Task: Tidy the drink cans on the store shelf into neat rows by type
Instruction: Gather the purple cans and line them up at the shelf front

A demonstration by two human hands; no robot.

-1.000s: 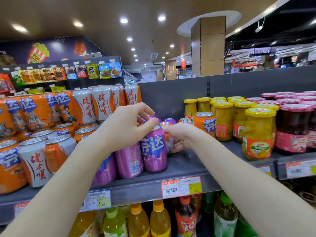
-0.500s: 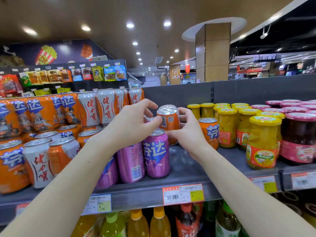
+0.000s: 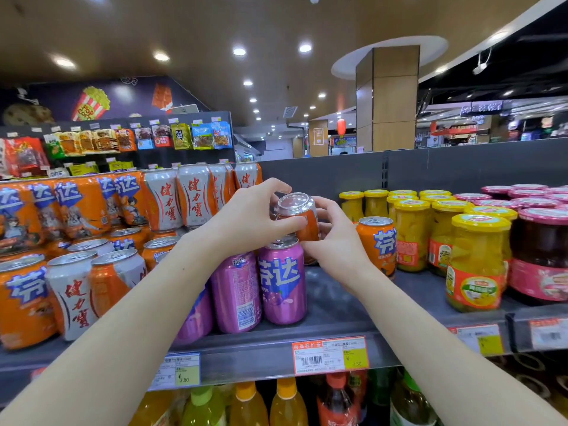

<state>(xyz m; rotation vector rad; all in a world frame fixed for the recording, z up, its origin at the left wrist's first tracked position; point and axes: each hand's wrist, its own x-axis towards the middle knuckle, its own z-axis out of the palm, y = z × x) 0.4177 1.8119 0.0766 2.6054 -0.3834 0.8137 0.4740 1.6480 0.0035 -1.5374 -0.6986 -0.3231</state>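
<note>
both hands (image 3: 252, 221) grip orange can (image 3: 302, 219) above purple cans (image 3: 281, 281).

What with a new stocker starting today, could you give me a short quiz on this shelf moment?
1. True or false: only the left hand touches the held orange can.
2. The cans directly under it are: A green, B purple, C blue?
3. Fill in: the jars beside the standing orange can have ___ lids.
Key: 1 false, the right hand holds it too; 2 B, the purple cans; 3 yellow.
</note>
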